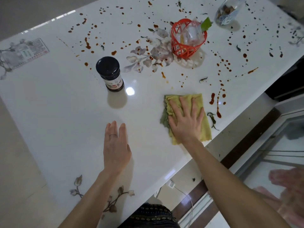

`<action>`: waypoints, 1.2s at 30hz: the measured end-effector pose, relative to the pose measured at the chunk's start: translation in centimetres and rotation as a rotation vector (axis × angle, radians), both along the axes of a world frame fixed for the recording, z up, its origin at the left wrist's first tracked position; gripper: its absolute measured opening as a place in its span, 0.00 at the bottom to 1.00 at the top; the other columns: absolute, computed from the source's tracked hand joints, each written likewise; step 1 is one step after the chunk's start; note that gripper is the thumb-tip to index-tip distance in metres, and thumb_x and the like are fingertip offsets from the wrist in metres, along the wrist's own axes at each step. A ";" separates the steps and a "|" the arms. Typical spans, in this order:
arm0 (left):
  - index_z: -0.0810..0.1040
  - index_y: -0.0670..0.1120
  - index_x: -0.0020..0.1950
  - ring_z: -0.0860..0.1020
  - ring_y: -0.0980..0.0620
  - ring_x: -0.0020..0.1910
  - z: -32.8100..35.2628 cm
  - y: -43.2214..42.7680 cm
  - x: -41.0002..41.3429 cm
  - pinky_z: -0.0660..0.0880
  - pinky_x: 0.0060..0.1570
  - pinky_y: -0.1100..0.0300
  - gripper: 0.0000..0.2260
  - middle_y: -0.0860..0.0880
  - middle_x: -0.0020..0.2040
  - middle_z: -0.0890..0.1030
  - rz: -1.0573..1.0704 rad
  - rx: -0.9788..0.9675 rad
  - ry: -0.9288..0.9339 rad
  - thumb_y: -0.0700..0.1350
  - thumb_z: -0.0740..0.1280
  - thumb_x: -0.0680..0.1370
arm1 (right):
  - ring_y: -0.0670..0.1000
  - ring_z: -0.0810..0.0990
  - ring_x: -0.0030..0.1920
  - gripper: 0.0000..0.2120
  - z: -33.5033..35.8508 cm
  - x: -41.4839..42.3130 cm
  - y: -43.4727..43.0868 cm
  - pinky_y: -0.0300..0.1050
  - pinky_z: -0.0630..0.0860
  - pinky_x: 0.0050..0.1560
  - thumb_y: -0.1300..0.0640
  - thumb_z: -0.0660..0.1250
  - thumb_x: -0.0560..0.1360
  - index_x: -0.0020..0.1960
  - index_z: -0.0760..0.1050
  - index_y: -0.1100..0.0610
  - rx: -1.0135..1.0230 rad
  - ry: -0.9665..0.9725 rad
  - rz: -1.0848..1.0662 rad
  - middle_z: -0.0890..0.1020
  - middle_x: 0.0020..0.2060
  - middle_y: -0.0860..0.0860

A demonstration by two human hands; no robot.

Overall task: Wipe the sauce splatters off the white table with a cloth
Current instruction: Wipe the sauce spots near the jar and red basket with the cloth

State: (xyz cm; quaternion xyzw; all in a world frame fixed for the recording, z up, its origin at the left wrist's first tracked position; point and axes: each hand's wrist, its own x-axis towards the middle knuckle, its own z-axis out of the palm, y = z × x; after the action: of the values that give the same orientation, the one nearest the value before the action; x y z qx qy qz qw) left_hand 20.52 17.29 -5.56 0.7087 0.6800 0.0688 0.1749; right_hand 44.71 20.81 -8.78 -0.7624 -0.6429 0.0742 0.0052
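The glossy white table [65, 104], printed with flowers, carries red-brown sauce splatters [212, 98] across its far half, a black-lidded jar [110, 74], a red plastic basket [185, 46] and a yellow cloth [206, 129] near its right edge.

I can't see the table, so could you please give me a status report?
Right hand flat on cloth; left hand open, empty. Sauce splatters unwiped across far table. Jar, basket in the way.
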 end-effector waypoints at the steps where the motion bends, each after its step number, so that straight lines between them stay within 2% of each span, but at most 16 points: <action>1: 0.63 0.39 0.70 0.52 0.36 0.73 -0.1 -0.1 0.0 0.52 0.72 0.48 0.25 0.32 0.72 0.59 0.000 0.003 0.000 0.32 0.61 0.73 | 0.62 0.46 0.79 0.29 0.1 -1.0 -0.2 0.71 0.42 0.74 0.36 0.42 0.79 0.79 0.50 0.37 0.011 0.012 -0.061 0.54 0.80 0.49; 2: 0.63 0.39 0.70 0.52 0.36 0.73 -0.2 -0.1 0.1 0.52 0.73 0.49 0.25 0.32 0.72 0.59 0.000 0.006 0.004 0.32 0.61 0.73 | 0.63 0.45 0.79 0.29 0.1 -2.3 -1.0 0.72 0.42 0.74 0.36 0.43 0.79 0.79 0.49 0.38 0.010 0.010 -0.085 0.53 0.80 0.49; 4: 0.63 0.38 0.69 0.52 0.35 0.73 -0.2 -0.2 0.2 0.51 0.73 0.49 0.25 0.32 0.71 0.59 0.001 0.012 0.005 0.32 0.61 0.72 | 0.65 0.46 0.79 0.29 0.0 -5.3 -3.9 0.74 0.42 0.73 0.36 0.46 0.79 0.79 0.49 0.39 0.016 0.012 0.002 0.53 0.80 0.50; 7: 0.62 0.38 0.69 0.51 0.35 0.73 0.0 -0.3 0.2 0.51 0.73 0.48 0.25 0.31 0.71 0.59 0.000 0.013 -0.019 0.30 0.59 0.73 | 0.65 0.49 0.79 0.30 -0.5 -6.3 -8.8 0.76 0.47 0.72 0.36 0.53 0.79 0.79 0.55 0.40 0.062 0.009 0.311 0.56 0.80 0.51; 10: 0.60 0.39 0.71 0.49 0.36 0.74 0.0 -0.3 -0.2 0.49 0.73 0.49 0.25 0.32 0.72 0.57 -0.025 0.007 -0.015 0.32 0.59 0.74 | 0.62 0.49 0.79 0.31 -0.8 -2.2 -8.5 0.75 0.50 0.72 0.35 0.55 0.77 0.79 0.54 0.38 0.074 -0.014 0.558 0.56 0.80 0.48; 12: 0.59 0.40 0.71 0.49 0.37 0.74 -0.1 -0.2 -0.4 0.50 0.73 0.50 0.26 0.33 0.73 0.56 -0.025 0.006 -0.008 0.32 0.59 0.74 | 0.61 0.51 0.79 0.31 -0.8 0.4 -6.6 0.74 0.52 0.72 0.36 0.55 0.77 0.79 0.56 0.38 0.079 -0.036 0.485 0.58 0.79 0.48; 14: 0.60 0.39 0.71 0.49 0.36 0.74 -0.1 -0.2 -0.2 0.49 0.73 0.50 0.26 0.32 0.72 0.57 -0.023 0.008 -0.003 0.32 0.60 0.73 | 0.61 0.52 0.79 0.29 -0.5 1.0 -5.0 0.73 0.52 0.73 0.37 0.52 0.78 0.78 0.56 0.39 0.075 -0.030 0.226 0.60 0.79 0.49; 16: 0.60 0.39 0.70 0.49 0.36 0.73 0.0 -0.2 0.0 0.48 0.73 0.50 0.25 0.32 0.72 0.57 -0.018 0.010 0.003 0.31 0.59 0.73 | 0.62 0.51 0.78 0.29 -0.3 -1.4 -4.9 0.72 0.47 0.74 0.37 0.50 0.78 0.78 0.55 0.39 0.084 -0.001 0.011 0.61 0.78 0.50; 17: 0.60 0.39 0.70 0.49 0.36 0.73 0.1 -0.2 0.1 0.48 0.73 0.49 0.25 0.32 0.72 0.57 -0.016 0.010 0.004 0.31 0.59 0.73 | 0.63 0.51 0.78 0.29 -0.3 -3.0 -5.5 0.72 0.45 0.74 0.37 0.50 0.78 0.78 0.55 0.39 0.084 0.008 -0.015 0.60 0.79 0.50; 20: 0.60 0.38 0.71 0.49 0.35 0.73 0.3 -0.3 0.2 0.48 0.73 0.48 0.25 0.31 0.72 0.57 -0.013 0.009 0.006 0.31 0.58 0.74 | 0.64 0.52 0.78 0.29 -0.5 -5.0 -9.2 0.75 0.50 0.72 0.36 0.52 0.78 0.78 0.57 0.41 0.099 0.020 0.248 0.60 0.79 0.51; 23: 0.60 0.37 0.71 0.49 0.35 0.73 0.6 -0.3 0.3 0.48 0.73 0.48 0.25 0.31 0.72 0.56 -0.027 -0.003 0.016 0.31 0.58 0.74 | 0.63 0.54 0.78 0.31 -0.7 -0.6 -9.0 0.75 0.54 0.72 0.36 0.56 0.77 0.78 0.58 0.40 0.115 -0.007 0.551 0.61 0.78 0.50; 25: 0.60 0.36 0.70 0.50 0.35 0.73 0.6 -0.2 0.3 0.48 0.73 0.48 0.25 0.30 0.71 0.57 -0.038 -0.003 0.028 0.32 0.59 0.73 | 0.62 0.54 0.78 0.31 -0.8 2.3 -7.1 0.74 0.55 0.72 0.37 0.56 0.76 0.78 0.58 0.40 0.116 -0.039 0.483 0.61 0.78 0.49; 28: 0.59 0.36 0.71 0.50 0.36 0.73 0.5 -0.4 0.5 0.47 0.73 0.48 0.26 0.31 0.71 0.58 -0.050 -0.003 0.057 0.33 0.60 0.73 | 0.62 0.53 0.78 0.29 -0.4 3.7 -5.0 0.72 0.51 0.73 0.38 0.52 0.78 0.78 0.59 0.40 0.090 -0.019 0.154 0.62 0.78 0.49; 30: 0.57 0.35 0.72 0.50 0.36 0.73 0.3 -0.7 0.8 0.46 0.74 0.48 0.27 0.32 0.72 0.58 -0.055 0.000 0.074 0.34 0.60 0.74 | 0.63 0.54 0.77 0.28 -0.2 2.2 -5.1 0.71 0.47 0.74 0.38 0.51 0.78 0.78 0.60 0.40 0.097 -0.007 0.048 0.63 0.78 0.50; 33: 0.57 0.35 0.71 0.52 0.36 0.73 -0.1 -0.6 1.3 0.47 0.74 0.48 0.27 0.33 0.71 0.60 -0.038 -0.014 0.102 0.35 0.60 0.74 | 0.65 0.55 0.77 0.29 -0.4 -0.2 -6.8 0.72 0.47 0.74 0.37 0.51 0.78 0.78 0.58 0.41 0.096 0.003 0.100 0.62 0.78 0.50; 36: 0.59 0.35 0.71 0.54 0.37 0.73 0.1 -0.3 1.7 0.48 0.74 0.48 0.25 0.33 0.71 0.62 -0.018 -0.031 0.106 0.35 0.59 0.74 | 0.64 0.56 0.78 0.29 -0.6 1.7 -7.0 0.74 0.52 0.72 0.37 0.54 0.78 0.78 0.60 0.41 0.141 0.011 0.326 0.63 0.78 0.49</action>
State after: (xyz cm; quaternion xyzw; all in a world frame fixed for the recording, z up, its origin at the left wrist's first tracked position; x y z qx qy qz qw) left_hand 22.19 16.95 -5.47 0.7144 0.6831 0.0189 0.1502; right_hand 46.42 13.86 -9.41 -0.6455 -0.7614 0.0331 0.0498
